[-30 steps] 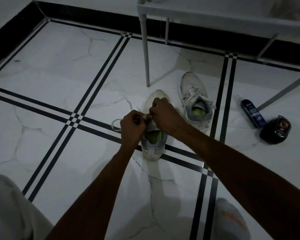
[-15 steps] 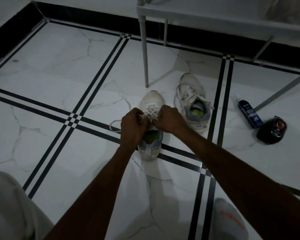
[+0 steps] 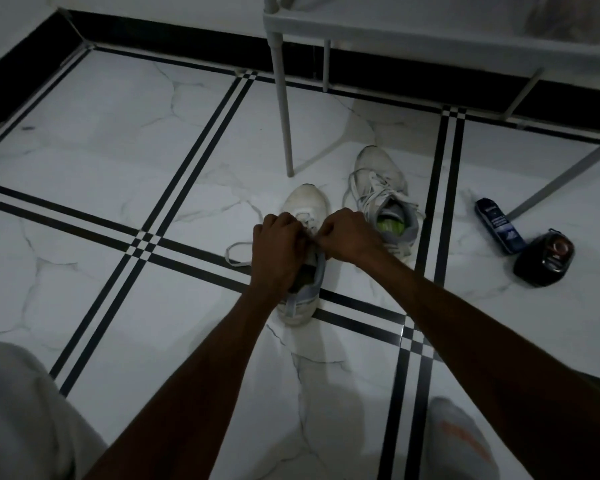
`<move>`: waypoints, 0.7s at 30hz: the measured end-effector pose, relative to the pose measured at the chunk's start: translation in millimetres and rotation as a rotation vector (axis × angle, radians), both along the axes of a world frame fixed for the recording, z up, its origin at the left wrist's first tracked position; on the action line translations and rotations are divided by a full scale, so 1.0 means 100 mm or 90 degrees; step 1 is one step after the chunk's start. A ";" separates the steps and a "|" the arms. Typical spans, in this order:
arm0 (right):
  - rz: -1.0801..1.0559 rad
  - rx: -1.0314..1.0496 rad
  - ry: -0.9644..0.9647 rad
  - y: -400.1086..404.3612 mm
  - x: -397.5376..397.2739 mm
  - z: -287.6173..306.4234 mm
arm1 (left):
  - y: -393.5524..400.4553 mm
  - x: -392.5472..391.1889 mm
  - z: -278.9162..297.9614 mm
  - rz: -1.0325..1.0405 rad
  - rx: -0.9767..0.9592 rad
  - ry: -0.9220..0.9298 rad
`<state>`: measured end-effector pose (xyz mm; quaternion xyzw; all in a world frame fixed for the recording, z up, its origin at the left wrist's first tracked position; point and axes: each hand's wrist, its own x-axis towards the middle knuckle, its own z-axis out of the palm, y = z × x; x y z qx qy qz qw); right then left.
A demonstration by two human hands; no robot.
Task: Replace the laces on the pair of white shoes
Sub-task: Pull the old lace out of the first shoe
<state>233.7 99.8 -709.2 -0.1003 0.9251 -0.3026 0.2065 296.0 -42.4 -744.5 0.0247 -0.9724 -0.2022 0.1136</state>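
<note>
Two white shoes stand on the tiled floor. The near shoe (image 3: 303, 207) points away from me, and both my hands meet over its tongue. My left hand (image 3: 278, 247) and my right hand (image 3: 349, 237) each pinch the white lace (image 3: 238, 252) at the eyelets; a loose loop of it trails on the floor to the left. The second shoe (image 3: 383, 188) sits just right of it, with slack laces and a green insole showing. The eyelets under my fingers are hidden.
A white metal rack leg (image 3: 284, 109) stands right behind the near shoe, and a slanted leg (image 3: 561, 178) lies to the right. A dark blue bottle (image 3: 499, 225) and a black round container (image 3: 544, 259) lie on the floor at right. My knee (image 3: 21, 410) is at lower left.
My hands have stayed together at the near shoe's lacing, shifting slightly up its tongue. The view moved a little; the shoes have not shifted on the floor.
</note>
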 end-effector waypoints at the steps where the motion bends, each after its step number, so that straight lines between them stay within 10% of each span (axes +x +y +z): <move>1: -0.008 -0.003 -0.006 0.02 -0.01 -0.03 | -0.01 0.02 -0.02 0.029 0.029 0.023; 6: -0.046 -0.058 -0.076 0.15 -0.04 -0.07 | -0.39 -0.03 0.04 0.436 0.368 0.192; 11: -0.039 -0.066 -0.098 0.09 -0.05 -0.03 | -0.13 -0.02 0.16 0.023 0.149 -0.021; 16: -0.059 -0.075 -0.127 0.08 -0.07 -0.06 | 0.00 -0.06 0.13 0.025 -0.079 -0.029; 21: -0.087 -0.094 -0.136 0.13 -0.06 -0.09 | -0.56 -0.12 0.23 0.580 0.129 0.113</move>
